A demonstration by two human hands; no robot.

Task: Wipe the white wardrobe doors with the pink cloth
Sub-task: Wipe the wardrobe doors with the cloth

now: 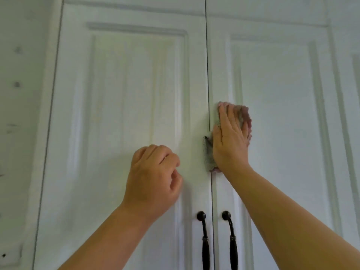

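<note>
Item: my right hand [229, 137], fingers flat, presses the cloth [245, 117] on the right door [276, 117] beside the centre seam, mid-frame. Left hand [153, 178]: curled, holding nothing, near the left door [120, 106]. Progress: mid-wipe, I judge; wiped area indiscernible. Handles [203, 238] untouched below.

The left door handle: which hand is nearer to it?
The left hand. It is curled against the left door, just above and to the left of the left handle. The right hand presses the cloth higher up, beside the seam.
</note>
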